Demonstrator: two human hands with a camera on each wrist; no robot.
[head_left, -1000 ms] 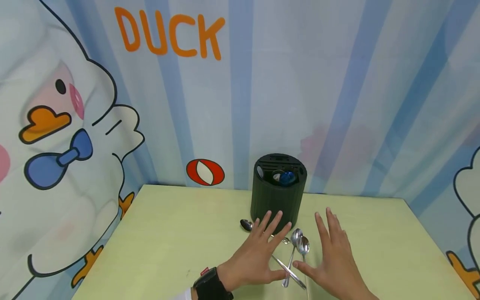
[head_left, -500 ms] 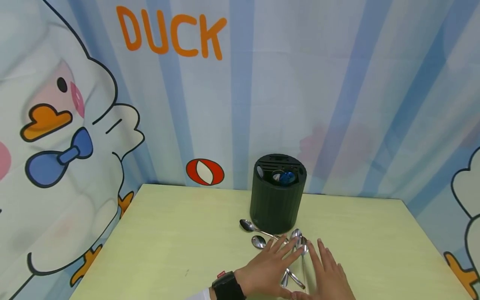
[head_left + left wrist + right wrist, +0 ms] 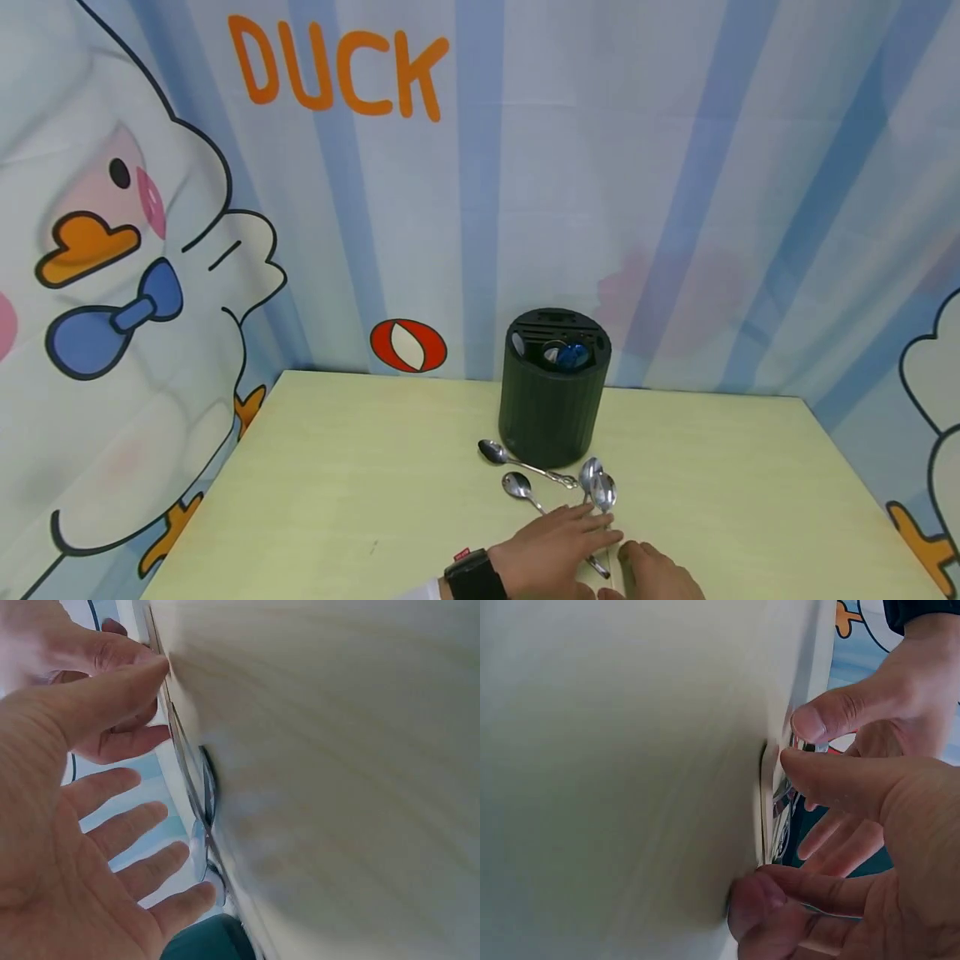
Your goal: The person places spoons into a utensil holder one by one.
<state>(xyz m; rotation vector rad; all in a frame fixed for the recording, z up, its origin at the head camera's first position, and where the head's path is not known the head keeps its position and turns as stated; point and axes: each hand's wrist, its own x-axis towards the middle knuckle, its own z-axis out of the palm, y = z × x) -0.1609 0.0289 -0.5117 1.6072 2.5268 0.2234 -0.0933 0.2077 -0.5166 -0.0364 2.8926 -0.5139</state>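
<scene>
Several metal spoons lie loosely crossed on the table in the head view. One spoon (image 3: 492, 452) with an ornate handle end lies at the foot of a dark green ribbed holder (image 3: 553, 408); another spoon (image 3: 517, 485) is nearer. To their right, two bowls sit side by side, one spoon (image 3: 589, 472) behind the other spoon (image 3: 603, 492). Flat over the handles spreads my left hand (image 3: 551, 546), its fingers extended. Beside it my right hand (image 3: 656, 575) is low at the table, fingers bent, thumb and fingertips apart around a thin handle (image 3: 764, 802) in the right wrist view.
Blue and silver items (image 3: 567, 356) show in the holder's top opening. The pale yellow table (image 3: 360, 467) ends at a striped cloth backdrop (image 3: 555, 167) with a cartoon duck. A black watch (image 3: 476, 575) sits on the left wrist.
Both hands have lowered toward the near edge and drawn together over the spoon handles. The right hand's fingers went from spread to bent. The spoons and holder look unmoved.
</scene>
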